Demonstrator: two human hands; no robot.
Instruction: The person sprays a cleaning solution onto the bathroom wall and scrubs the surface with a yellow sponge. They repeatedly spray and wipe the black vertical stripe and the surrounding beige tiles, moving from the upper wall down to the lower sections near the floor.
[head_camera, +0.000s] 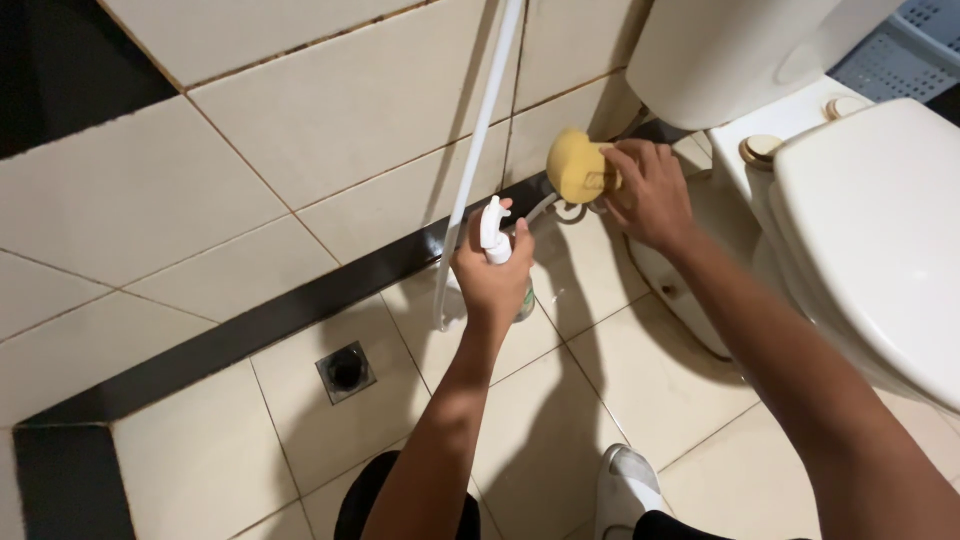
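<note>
Cramped corner by the toilet (880, 230), shot looking straight down. Left hand (493, 275) wrapped around a spray bottle (494, 235) — fingers clenched on the neck, white nozzle poking up above the knuckles, aimed at the low wall tiles. Right hand (650, 195) gripping a yellow sponge (575, 165), fingers curled over its back edge, sponge held up close to the wall just beside the base of the cistern (720, 55) and the little coiled water line (570, 210). White hose (475, 150) hanging down the wall between the two hands, ending near the floor right behind the bottle.

Things likely to go sideways from here, judging by the layout:
- spray going onto the hose or bouncing back off the tiles, with the nozzle that near the wall
- sponge snagging on the coiled line or its fitting while scrubbing — tight gap there
- wet floor tiles (660, 390) plus a foot in a white sock (630, 480) planted right below, so slipping looks like a real risk
- runoff pooling short of the floor drain (346, 370), which sits well off to the left
</note>
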